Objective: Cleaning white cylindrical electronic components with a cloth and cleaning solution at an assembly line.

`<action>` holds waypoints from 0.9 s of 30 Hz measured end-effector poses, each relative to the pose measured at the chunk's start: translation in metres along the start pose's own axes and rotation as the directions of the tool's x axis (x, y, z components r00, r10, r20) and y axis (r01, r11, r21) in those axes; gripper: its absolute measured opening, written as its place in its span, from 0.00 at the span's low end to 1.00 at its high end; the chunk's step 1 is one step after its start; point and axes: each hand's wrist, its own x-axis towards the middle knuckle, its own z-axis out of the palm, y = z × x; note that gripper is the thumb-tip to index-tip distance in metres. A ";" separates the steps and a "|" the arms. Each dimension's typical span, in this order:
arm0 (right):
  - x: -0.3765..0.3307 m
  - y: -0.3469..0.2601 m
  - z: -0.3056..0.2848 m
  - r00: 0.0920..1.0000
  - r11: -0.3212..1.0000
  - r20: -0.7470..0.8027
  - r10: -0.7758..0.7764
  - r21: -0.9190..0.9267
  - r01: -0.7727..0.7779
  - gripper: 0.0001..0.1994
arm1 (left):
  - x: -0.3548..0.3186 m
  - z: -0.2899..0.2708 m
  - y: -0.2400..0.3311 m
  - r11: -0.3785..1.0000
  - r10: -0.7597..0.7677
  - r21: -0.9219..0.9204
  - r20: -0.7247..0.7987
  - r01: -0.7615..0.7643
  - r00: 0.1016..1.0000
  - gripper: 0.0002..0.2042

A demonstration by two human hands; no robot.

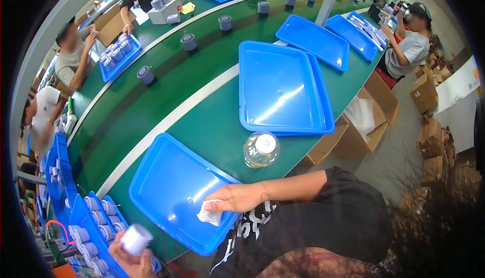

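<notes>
My right hand (pixel 237 197) presses a small white cloth (pixel 209 215) onto the near corner of an empty blue tray (pixel 166 182) that lies on the green bench. My left hand (pixel 126 259), at the lower left edge of the view, grips a blurred pale grey cylinder (pixel 135 238) just above a blue tray of similar grey cylinders (pixel 93 222). A clear round bottle with a white cap (pixel 261 149) stands on the bench just beyond my right forearm.
Stacked empty blue trays (pixel 280 88) lie past the bottle, with more trays (pixel 316 39) further along. Grey cylinders (pixel 145 74) ride the green conveyor (pixel 126 111). Other people work at the left and at the far right (pixel 411 45). Open cardboard boxes (pixel 371 114) stand on the floor.
</notes>
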 end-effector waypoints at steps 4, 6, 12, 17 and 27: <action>-0.004 -0.009 -0.005 0.989 0.994 -0.148 -0.007 0.110 0.023 0.24 | 0.042 0.108 0.017 0.937 -0.291 -0.220 -0.059 0.272 0.955 0.37; -0.003 -0.015 -0.013 0.990 0.992 -0.141 0.000 0.122 0.018 0.23 | 0.043 0.131 -0.006 0.861 -0.355 -0.410 -0.059 0.302 0.933 0.37; 0.012 -0.002 -0.006 0.673 0.646 -0.324 -0.665 -0.701 0.301 0.19 | 0.059 0.178 0.005 0.693 -0.526 -0.564 0.032 0.449 0.850 0.36; 0.012 -0.014 0.017 0.630 0.270 -0.106 -0.769 -0.948 0.170 0.20 | 0.059 0.186 -0.005 0.598 -0.531 -0.698 0.022 0.393 0.847 0.36; 0.024 -0.030 0.020 0.645 0.216 -0.087 -0.759 -0.969 0.124 0.25 | 0.053 0.174 -0.001 0.426 -0.704 -0.833 -0.059 0.354 0.707 0.36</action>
